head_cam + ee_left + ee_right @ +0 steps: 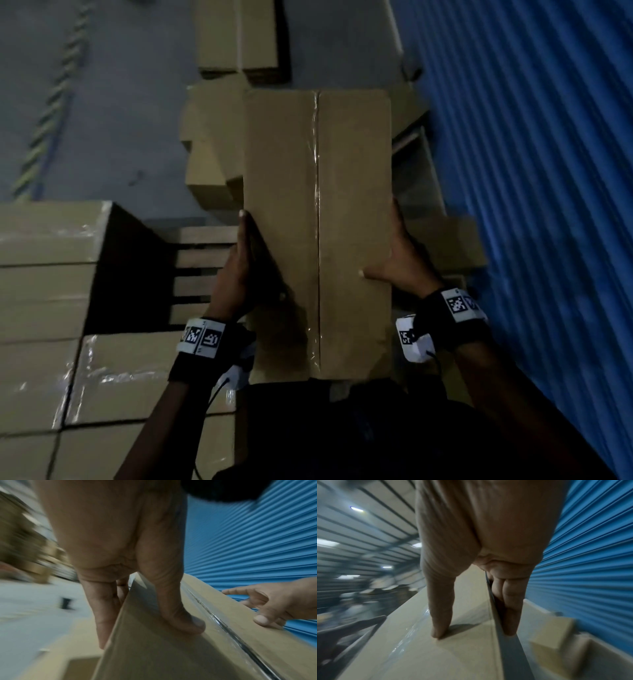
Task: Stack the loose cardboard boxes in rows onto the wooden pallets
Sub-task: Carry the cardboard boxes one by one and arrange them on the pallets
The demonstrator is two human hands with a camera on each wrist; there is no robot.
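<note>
Several loose boxes [212, 137] (shutter [531, 171] alongside)

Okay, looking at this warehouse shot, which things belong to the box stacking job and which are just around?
Job: carried box, held by left hand and right hand; wooden pallet; stacked boxes; loose boxes.
Around: blue shutter; striped floor line.

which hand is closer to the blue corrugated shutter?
Right. The right hand grips the carried cardboard box on its shutter side; the left hand grips the opposite side, away from the blue corrugated shutter.
</note>
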